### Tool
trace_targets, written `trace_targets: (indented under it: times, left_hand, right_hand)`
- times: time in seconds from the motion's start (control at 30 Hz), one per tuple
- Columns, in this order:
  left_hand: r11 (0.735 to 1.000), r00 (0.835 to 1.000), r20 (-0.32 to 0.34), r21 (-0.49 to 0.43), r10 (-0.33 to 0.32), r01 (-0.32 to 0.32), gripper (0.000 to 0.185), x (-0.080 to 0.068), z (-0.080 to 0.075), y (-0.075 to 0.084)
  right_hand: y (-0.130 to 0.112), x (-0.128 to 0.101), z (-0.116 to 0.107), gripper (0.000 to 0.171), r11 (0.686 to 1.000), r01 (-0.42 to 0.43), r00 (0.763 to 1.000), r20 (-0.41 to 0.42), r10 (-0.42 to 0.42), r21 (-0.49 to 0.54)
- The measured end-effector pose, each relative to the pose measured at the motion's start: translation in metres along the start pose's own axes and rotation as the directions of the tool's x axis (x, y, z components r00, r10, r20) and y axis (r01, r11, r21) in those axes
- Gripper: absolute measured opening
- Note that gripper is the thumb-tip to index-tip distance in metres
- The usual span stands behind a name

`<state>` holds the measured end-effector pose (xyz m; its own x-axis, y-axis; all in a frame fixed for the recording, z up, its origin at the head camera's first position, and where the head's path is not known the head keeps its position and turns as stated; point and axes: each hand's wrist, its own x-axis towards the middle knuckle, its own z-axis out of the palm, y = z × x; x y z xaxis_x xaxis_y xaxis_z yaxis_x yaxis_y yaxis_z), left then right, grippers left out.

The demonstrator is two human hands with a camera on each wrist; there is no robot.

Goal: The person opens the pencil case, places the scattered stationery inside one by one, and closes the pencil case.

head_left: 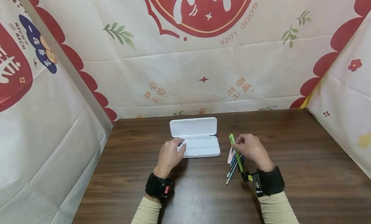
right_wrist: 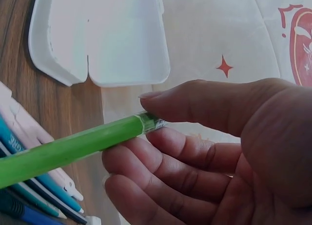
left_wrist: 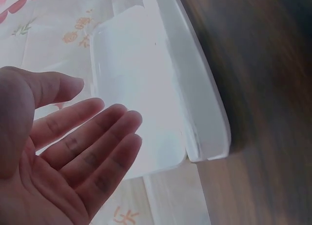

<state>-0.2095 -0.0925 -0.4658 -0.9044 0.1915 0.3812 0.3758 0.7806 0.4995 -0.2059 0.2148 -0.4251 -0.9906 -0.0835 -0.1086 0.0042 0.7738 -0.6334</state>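
A white pencil case (head_left: 203,150) lies on the table with its lid (head_left: 193,127) raised at the back, and nothing shows inside it. My left hand (head_left: 170,155) is at the case's left side, fingers relaxed and holding nothing; the left wrist view shows its palm and spread thumb. To the right of the case, my right hand (head_left: 252,149) pinches a green pen (right_wrist: 73,147) between thumb and fingers near its clear-banded part. Beneath that pen lies a small bunch of blue and teal pens (head_left: 232,172), beside a pale pink flat item (right_wrist: 29,127).
The brown wooden table (head_left: 203,198) ends at a printed white cloth backdrop (head_left: 185,72) just behind the case. More cloth hangs along the left and right sides. Both wrists wear black camera straps.
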Motion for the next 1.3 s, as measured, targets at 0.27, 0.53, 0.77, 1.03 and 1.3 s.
trace_targets:
  times: [0.27, 0.53, 0.77, 1.03, 1.3]
  left_hand:
    - [0.999, 0.999, -0.014, -0.009, 0.045, -0.045, 0.022, 0.003, -0.001, 0.01]
    - [0.997, 0.997, -0.005, -0.018, 0.077, -0.077, 0.023, 0.011, 0.005, 0.019]
    - [0.996, 0.996, -0.002, -0.022, 0.086, -0.086, 0.023, 0.02, 0.006, 0.027]
    - [0.989, 0.989, 0.037, -0.003, 0.145, -0.145, 0.023, 0.027, 0.008, 0.035]
    - [0.988, 0.983, 0.105, -0.038, 0.153, -0.15, 0.026, 0.028, 0.011, 0.04]
  right_hand:
    - [-0.007, -0.004, -0.001, 0.016, 0.999, 0.046, 0.999, -0.021, -0.046, 0.026]
    - [-0.012, -0.008, -0.004, 0.017, 0.996, 0.05, 0.998, -0.026, -0.048, 0.08]
    - [-0.014, -0.009, -0.006, 0.016, 0.993, 0.074, 0.997, -0.024, -0.072, 0.095]
    - [-0.015, -0.004, 0.001, 0.018, 0.989, 0.095, 0.995, -0.033, -0.091, 0.113]
    - [-0.02, -0.002, 0.009, 0.018, 0.987, 0.112, 0.991, -0.082, -0.103, 0.114]
